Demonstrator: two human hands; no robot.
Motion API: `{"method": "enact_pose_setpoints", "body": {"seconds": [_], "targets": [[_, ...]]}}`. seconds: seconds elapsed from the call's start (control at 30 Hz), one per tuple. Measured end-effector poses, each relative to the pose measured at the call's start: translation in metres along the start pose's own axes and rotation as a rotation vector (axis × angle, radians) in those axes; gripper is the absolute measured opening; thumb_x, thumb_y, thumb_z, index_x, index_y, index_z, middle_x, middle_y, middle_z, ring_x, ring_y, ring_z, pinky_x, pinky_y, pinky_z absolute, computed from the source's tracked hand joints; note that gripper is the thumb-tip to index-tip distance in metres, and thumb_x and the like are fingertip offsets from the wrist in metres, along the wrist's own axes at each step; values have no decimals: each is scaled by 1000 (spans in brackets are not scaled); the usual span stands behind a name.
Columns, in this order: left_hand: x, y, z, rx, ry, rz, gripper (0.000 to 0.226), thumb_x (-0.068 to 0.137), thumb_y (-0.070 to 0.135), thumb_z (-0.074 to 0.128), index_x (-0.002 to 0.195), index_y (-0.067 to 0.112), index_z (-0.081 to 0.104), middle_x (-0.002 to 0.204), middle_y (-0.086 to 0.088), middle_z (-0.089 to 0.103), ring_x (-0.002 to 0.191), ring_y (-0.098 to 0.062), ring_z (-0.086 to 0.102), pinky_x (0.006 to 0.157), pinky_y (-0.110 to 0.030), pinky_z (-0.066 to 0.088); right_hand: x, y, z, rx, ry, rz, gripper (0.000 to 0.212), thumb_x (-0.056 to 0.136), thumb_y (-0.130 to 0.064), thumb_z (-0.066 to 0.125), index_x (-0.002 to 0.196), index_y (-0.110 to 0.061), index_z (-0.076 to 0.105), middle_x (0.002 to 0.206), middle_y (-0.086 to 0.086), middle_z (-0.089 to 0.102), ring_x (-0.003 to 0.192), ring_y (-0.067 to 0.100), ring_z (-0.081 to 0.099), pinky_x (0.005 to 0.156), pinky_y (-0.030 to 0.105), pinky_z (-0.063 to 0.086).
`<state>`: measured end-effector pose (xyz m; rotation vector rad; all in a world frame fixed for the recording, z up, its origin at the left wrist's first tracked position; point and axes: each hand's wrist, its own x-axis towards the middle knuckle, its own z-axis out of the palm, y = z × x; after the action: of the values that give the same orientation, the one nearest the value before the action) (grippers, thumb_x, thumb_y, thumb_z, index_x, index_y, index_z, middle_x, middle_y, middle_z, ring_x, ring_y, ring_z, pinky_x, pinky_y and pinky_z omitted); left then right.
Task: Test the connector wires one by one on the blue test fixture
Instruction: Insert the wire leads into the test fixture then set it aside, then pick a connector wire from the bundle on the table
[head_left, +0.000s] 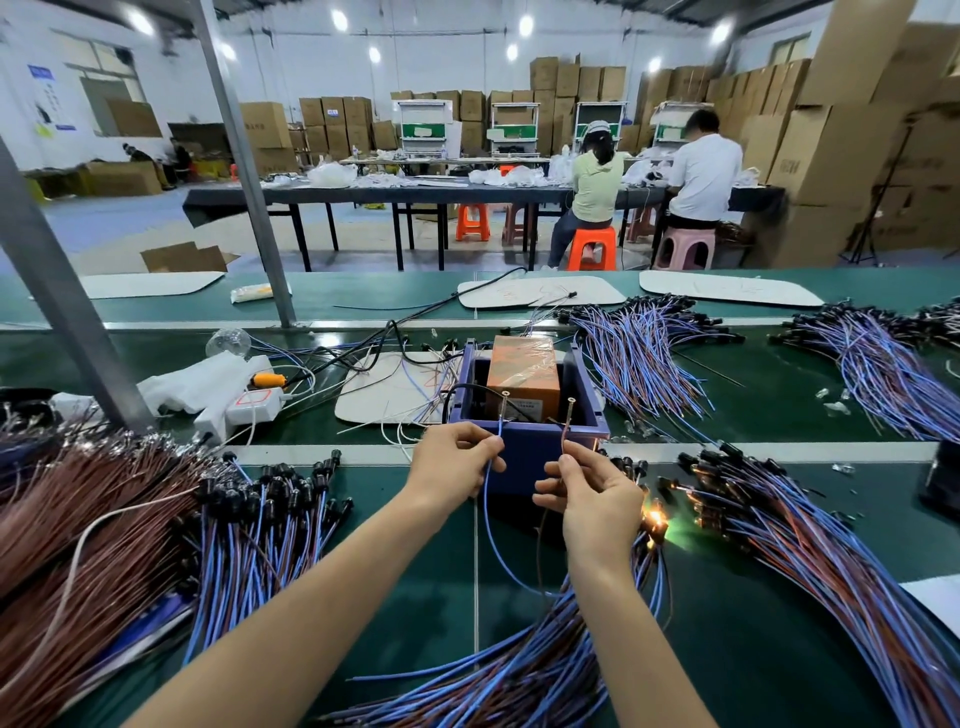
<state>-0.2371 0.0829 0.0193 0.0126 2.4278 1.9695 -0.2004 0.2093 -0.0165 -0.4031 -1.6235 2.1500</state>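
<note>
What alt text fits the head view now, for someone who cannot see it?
The left hand pinches a blue wire and the right hand a brown wire, each end raised to a brass pin on the blue test fixture. A small lamp glows beside the right hand, among heaps of blue and brown wires on the green bench.
</note>
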Motion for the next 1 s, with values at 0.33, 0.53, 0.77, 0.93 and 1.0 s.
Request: {"method": "enact_pose_setpoints", "body": {"seconds": [0.33,0.53,0.77,0.93,1.0], "targets": [[-59,-20,-35,-244,-280,-67,15,89,6,60,82,7,73,65,-6,62,49,-9,51,48,-19,46,-32,-6,-26,-377,-757,60,10,87,-12,68,92,-21,69,77,5,74,58,8,63,50,15,45],[-91,-18,-74,-427,-104,3,17,69,15,64,78,7,76,70,-13,68,54,-13,61,54,-20,53,-38,2,-58,-892,-934,-186,23,79,-37,75,100,-46,71,88,-16,56,88,-3,52,82,6,38],[-142,-50,-101,-378,-8,-188,15,62,0,61,71,-4,73,79,-32,67,57,-28,67,50,-31,56,-18,-8,-111,-1193,-789,-351,24,87,-45,60,110,-43,68,88,-31,57,87,-1,50,79,8,37],[-159,-59,-107,-381,7,-202,26,84,-15,48,72,-11,71,83,-36,66,61,-37,68,50,-34,57,-20,4,-109,-1171,-775,-315,18,92,-37,60,105,-36,71,90,-28,58,83,-8,56,72,5,40],[-164,-60,-111,-351,-34,-157,23,81,-14,49,75,-11,71,85,-34,67,68,-41,69,53,-33,58,-19,3,-110,-1153,-727,-312,15,89,-39,63,98,-32,73,86,-25,61,83,-8,56,70,7,41]]}}
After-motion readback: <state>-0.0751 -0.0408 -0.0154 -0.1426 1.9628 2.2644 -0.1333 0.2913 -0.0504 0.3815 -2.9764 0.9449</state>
